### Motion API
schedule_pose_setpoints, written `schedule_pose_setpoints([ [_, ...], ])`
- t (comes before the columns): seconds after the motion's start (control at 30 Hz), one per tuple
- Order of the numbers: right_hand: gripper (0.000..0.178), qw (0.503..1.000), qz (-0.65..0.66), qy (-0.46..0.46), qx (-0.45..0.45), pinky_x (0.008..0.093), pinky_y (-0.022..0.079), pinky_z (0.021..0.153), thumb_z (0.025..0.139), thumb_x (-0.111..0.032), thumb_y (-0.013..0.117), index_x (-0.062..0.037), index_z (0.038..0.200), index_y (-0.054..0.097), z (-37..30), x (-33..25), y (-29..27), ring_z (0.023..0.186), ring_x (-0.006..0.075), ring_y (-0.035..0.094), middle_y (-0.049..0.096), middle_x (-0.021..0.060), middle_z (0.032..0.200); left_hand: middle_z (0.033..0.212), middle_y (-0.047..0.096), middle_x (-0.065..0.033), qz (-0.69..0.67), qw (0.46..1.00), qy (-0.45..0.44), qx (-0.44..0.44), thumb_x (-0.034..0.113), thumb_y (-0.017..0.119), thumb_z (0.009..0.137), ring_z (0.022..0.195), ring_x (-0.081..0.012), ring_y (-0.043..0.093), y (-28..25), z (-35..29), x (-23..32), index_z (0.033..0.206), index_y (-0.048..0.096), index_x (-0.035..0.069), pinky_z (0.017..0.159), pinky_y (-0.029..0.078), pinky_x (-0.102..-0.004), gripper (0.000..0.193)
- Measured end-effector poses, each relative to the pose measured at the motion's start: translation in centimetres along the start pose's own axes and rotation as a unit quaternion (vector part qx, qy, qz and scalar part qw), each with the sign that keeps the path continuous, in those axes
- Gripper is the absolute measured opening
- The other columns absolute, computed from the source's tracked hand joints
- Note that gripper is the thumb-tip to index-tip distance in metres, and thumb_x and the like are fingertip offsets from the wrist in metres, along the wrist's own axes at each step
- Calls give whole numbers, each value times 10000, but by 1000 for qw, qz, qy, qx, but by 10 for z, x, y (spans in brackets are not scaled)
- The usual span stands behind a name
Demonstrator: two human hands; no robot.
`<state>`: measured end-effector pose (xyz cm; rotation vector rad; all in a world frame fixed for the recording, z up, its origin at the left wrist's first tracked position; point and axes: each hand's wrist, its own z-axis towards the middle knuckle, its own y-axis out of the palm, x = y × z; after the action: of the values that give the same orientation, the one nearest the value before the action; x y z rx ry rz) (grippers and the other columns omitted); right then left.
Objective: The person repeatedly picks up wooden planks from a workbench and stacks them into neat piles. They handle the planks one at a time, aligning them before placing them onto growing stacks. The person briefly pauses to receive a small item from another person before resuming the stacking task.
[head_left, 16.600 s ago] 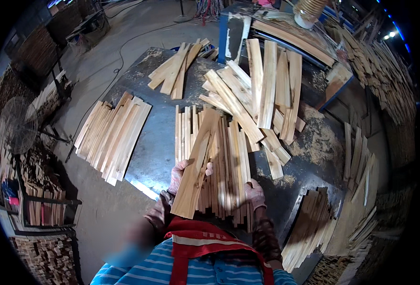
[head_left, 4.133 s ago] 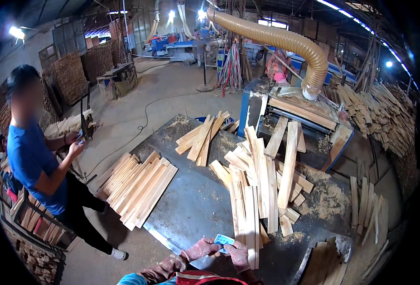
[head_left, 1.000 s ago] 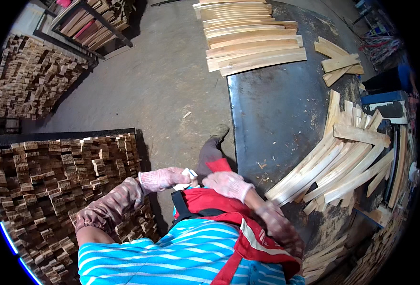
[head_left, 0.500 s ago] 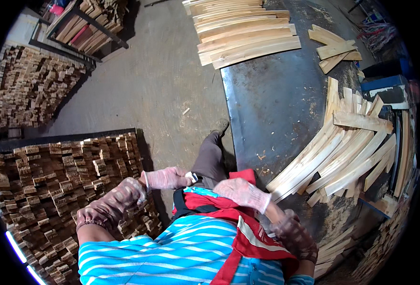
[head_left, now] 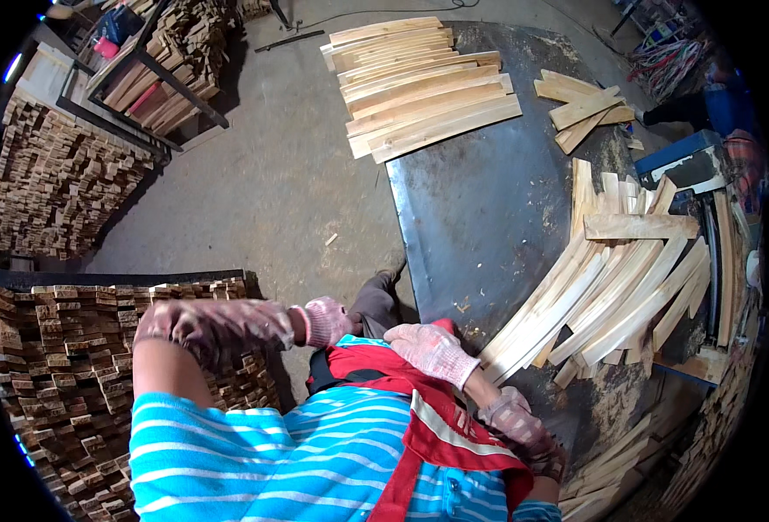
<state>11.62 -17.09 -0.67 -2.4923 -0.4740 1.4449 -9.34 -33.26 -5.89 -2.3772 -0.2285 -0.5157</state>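
Both my hands wear pale pink knitted gloves, with patterned sleeve covers on the forearms. My left hand (head_left: 328, 320) is at my left hip against the dark trousers (head_left: 376, 303), its fingers hidden from view. My right hand (head_left: 434, 350) is at my waist, its fingers closed on the upper edge of the red apron (head_left: 376, 358), which is bunched up there. A bit of light blue cloth (head_left: 360, 340) shows between the hands. The blue-and-white striped shirt (head_left: 315, 452) covers my torso below them.
Right of me, a metal-topped table (head_left: 480, 217) bears a row of wooden slats (head_left: 436, 126) and a loose slat pile (head_left: 593, 287). Stacked wood blocks (head_left: 71, 348) stand close on my left. Beyond are another block stack (head_left: 62, 174) and a metal-framed rack (head_left: 154, 70). A person (head_left: 732, 109) is at far right.
My left hand has moved from holding a small white-and-dark thing to against my hip, the elbow swinging outward. My right hand stays at the apron. The view has shifted slightly.
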Motion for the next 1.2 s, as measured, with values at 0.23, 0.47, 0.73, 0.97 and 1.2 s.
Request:
schedule_pose_setpoints([
  [0.23,346,998,-12,11,58,461,491,928,987,-345,460,-117,1173,641,-5,-25,-8,1080,359,628,678,151,1138,833,700,-143,-91,989,70,90,274,651,734,817,-365,688,-21,35,-16,844,702,114,653,541,-479,201],
  [0.47,323,968,214,67,115,327,488,964,1016,-297,530,-50,1176,664,-5,6,11,1096,232,646,695,125,1139,798,634,-181,-228,935,205,179,232,641,841,745,-373,618,71,70,-60,818,635,11,659,483,-449,223],
  [0.73,366,998,-49,-24,44,450,482,934,994,-342,430,-62,1087,646,18,-9,-1,1084,352,622,675,162,1089,826,640,-169,-187,958,215,-9,231,637,851,772,-358,619,-2,112,-15,846,642,12,682,486,-437,219],
  [0.97,220,962,-163,-150,161,351,517,832,895,-287,552,-93,915,654,46,10,25,912,266,651,648,91,923,851,646,-159,-261,946,194,-4,230,633,859,796,-345,621,-12,113,-18,871,648,13,703,488,-426,218],
  [1.2,141,924,-239,-181,238,401,549,715,821,-142,602,-36,874,679,35,0,19,847,300,688,694,123,913,877,651,-148,-287,940,178,-54,229,629,868,820,-332,622,-45,123,9,895,654,14,724,491,-416,219],
])
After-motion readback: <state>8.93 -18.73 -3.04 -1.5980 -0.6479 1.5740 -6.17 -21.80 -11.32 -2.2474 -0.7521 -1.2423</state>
